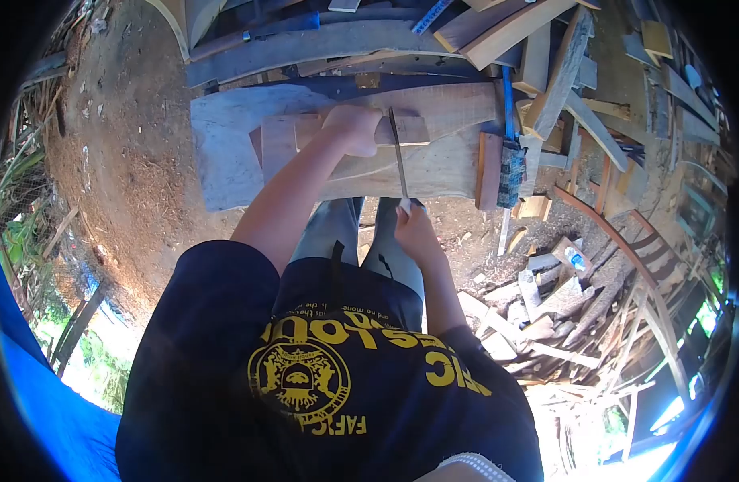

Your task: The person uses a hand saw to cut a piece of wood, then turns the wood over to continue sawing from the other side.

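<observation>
My left hand [353, 130] is closed on a short wooden board [406, 131], pressing it down on the workbench plank [450, 173]. My right hand [415, 229] grips the pale handle of a long, narrow metal blade [399, 157], which looks like a handsaw seen edge-on. The blade points away from me, and its far end crosses the board just right of my left hand. Its teeth cannot be made out. Another flat wooden piece [278, 138] lies under the board's left part.
At the bench's right end are a reddish wood block [488, 170] and a blue-handled object with a patterned part [511, 173]. Stacked planks [518, 36] lie beyond the bench. Wood offcuts [558, 301] and a curved slatted wooden frame [618, 233] are on the right.
</observation>
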Demonstrator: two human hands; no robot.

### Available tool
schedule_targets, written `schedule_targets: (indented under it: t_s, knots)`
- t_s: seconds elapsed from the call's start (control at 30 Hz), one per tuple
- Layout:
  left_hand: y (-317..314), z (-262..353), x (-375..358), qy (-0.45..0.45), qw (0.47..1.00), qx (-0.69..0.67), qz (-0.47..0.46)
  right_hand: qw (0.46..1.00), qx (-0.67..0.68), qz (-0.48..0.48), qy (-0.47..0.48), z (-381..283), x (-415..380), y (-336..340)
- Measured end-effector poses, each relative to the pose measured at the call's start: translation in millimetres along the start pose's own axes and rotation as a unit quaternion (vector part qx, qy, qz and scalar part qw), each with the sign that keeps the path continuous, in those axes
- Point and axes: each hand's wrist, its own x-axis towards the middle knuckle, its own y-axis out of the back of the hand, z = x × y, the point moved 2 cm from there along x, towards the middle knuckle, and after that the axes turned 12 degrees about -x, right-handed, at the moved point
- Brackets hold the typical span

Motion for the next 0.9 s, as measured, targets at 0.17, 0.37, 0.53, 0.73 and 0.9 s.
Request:
schedule_targets:
  t_s: [0.17,0.37,0.53,0.73,0.9]
  knots:
    - [1,2,-2,0.015,0.999,0.008,-0.029,0.998,0.041,-0.050,0.005,-17,50,9]
    - [2,0,-3,0.008,1.000,-0.006,-0.027,1.000,0.017,-0.015,-0.020,2,6,6]
    - [4,1,-3,0.015,0.999,0.011,-0.041,0.992,0.082,-0.077,-0.057,-39,73,16]
    - [2,-1,-1,0.015,0.999,0.000,-0.036,0.999,0.004,-0.019,-0.026,-5,0,11]
    - [1,1,-3,0.002,1.000,0.001,-0.030,0.997,0.063,-0.051,-0.018,-41,55,24]
